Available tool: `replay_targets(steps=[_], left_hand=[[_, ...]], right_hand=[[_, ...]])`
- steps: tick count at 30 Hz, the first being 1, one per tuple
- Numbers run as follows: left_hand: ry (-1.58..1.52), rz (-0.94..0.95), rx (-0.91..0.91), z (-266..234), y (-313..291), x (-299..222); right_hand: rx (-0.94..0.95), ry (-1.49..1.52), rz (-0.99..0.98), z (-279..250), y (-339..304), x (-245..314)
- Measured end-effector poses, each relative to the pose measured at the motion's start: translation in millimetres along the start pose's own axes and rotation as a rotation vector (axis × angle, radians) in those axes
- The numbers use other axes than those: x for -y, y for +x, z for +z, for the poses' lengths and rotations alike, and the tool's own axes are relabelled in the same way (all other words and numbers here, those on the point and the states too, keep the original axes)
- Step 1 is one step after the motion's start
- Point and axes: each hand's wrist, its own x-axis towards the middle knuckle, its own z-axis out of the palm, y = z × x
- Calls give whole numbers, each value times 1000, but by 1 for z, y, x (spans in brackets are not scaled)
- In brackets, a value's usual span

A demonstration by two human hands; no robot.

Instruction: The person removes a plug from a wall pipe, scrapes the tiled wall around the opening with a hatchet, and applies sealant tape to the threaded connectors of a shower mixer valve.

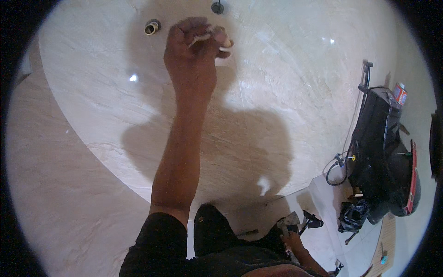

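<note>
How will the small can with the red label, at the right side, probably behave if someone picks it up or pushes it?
The can is probably stiff, as its sides look straight. Its body appears round, so it may roll if knocked over. Its weight is hard to judge, because the contents are hidden.

Curled bare left hand (196, 42) at twelve o'clock, beige marbled surface (286, 83) behind, round brass-coloured fitting (150, 30) at eleven, bare right hand (292, 241) at five beside grey flat-faced object (289, 220).
</note>
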Motion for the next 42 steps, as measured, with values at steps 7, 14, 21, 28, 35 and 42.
replay_targets(steps=[7,14,21,28,35,42], left_hand=[[460,232,-49,-4,71,40],[953,411,-26,-3,79,37],[1168,585,108,1,84,34],[1163,667,312,8,97,30],[1010,613,369,10,101,24],[1115,647,415,3,113,24]], right_hand=[[183,187,38,4,-6,-54],[164,521,395,-28,-15,0],[72,281,172,9,1,-60],[44,406,264,-37,-9,16],[-125,276,-42,-70,25,77],[-278,266,-294,-156,66,221]])
